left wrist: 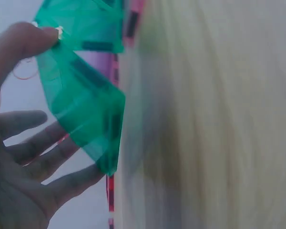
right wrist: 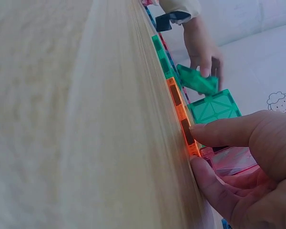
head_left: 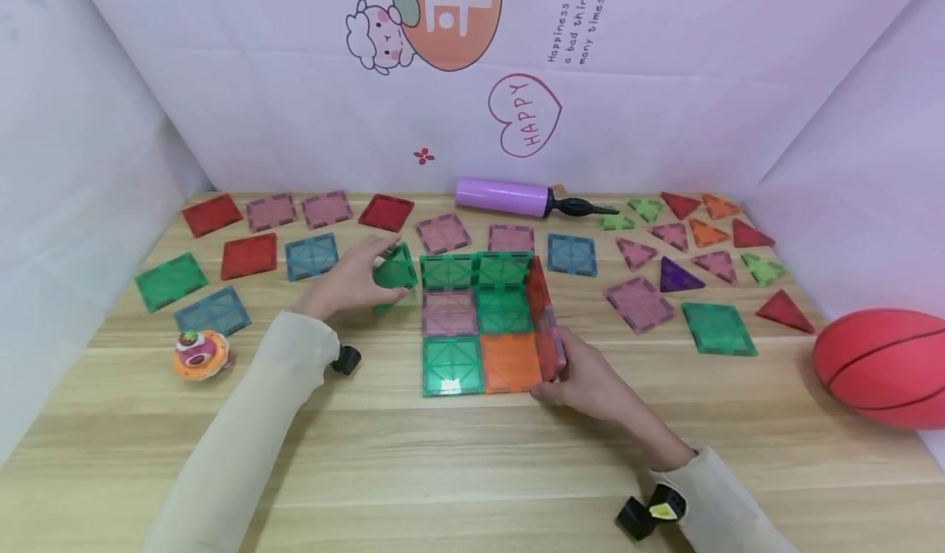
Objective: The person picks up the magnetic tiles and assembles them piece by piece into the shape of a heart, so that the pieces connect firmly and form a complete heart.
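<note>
While a little toy (head_left: 201, 354) sits well left of the box (head_left: 450, 272), the left hand (head_left: 353, 281) hovers just left of the box too, pinching a tilted green tile (head_left: 396, 267) between thumb and fingers, probably to leave its edges free. Now the box itself: four flat squares (head_left: 449, 311) make its floor, green walls (head_left: 505, 271) stand behind, its front and left sides open. The right hand (head_left: 591, 377) grips its near right corner, at the upright pink tile (head_left: 549, 340) and flat orange tile (head_left: 511, 363), likely bracing that side. Right of the box lie triangles (head_left: 677, 276), seemingly grouped by shape; farther right, a red ball (head_left: 882, 368).
</note>
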Demonstrator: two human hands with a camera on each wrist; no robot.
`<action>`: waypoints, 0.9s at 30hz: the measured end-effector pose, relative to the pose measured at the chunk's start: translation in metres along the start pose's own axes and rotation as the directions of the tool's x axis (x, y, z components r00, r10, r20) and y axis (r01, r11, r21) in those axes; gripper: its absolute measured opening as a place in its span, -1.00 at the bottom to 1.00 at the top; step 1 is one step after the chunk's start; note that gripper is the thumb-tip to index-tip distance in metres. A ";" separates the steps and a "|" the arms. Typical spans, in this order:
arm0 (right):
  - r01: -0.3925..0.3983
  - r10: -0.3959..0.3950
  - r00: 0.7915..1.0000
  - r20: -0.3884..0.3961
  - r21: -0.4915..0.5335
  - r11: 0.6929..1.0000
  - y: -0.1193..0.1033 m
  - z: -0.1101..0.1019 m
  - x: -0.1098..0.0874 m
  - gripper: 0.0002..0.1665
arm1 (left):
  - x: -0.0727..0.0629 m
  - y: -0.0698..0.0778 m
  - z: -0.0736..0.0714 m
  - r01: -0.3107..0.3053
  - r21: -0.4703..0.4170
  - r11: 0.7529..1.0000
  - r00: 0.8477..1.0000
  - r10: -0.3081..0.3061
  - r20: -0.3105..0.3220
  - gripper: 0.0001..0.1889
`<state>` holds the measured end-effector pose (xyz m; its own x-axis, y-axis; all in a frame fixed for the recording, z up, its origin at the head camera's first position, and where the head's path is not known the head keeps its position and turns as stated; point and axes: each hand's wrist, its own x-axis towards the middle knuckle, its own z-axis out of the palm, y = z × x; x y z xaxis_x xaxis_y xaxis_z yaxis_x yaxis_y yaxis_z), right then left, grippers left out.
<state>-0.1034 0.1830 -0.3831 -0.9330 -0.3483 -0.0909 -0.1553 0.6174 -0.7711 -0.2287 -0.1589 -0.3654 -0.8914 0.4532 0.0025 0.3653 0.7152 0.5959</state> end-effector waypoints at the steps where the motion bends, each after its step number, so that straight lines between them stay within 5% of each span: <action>1: 0.002 -0.002 1.000 -0.002 0.000 1.000 0.000 0.000 0.000 -0.19 | -0.002 0.001 0.001 -0.024 -0.028 0.999 1.000 0.024 -0.007 -0.07; 7: 0.010 -0.010 1.000 0.002 -0.005 1.000 0.001 0.000 0.000 -0.19 | -0.010 0.012 0.008 -0.100 -0.207 0.973 0.995 0.102 -0.002 -0.08; 15: 0.006 -0.006 1.000 0.005 -0.004 1.000 0.000 -0.001 0.001 -0.20 | -0.015 0.019 0.017 -0.075 -0.436 0.897 0.992 0.113 0.061 -0.10; 27: 0.021 -0.021 1.000 0.000 -0.015 1.000 -0.001 -0.001 0.001 -0.21 | -0.016 0.017 0.018 -0.051 -0.421 0.905 0.987 0.109 0.115 -0.07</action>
<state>-0.1043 0.1827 -0.3818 -0.9294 -0.3615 -0.0748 -0.1799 0.6206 -0.7632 -0.2037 -0.1441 -0.3691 -0.8095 0.5867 -0.0243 0.2636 0.4001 0.8777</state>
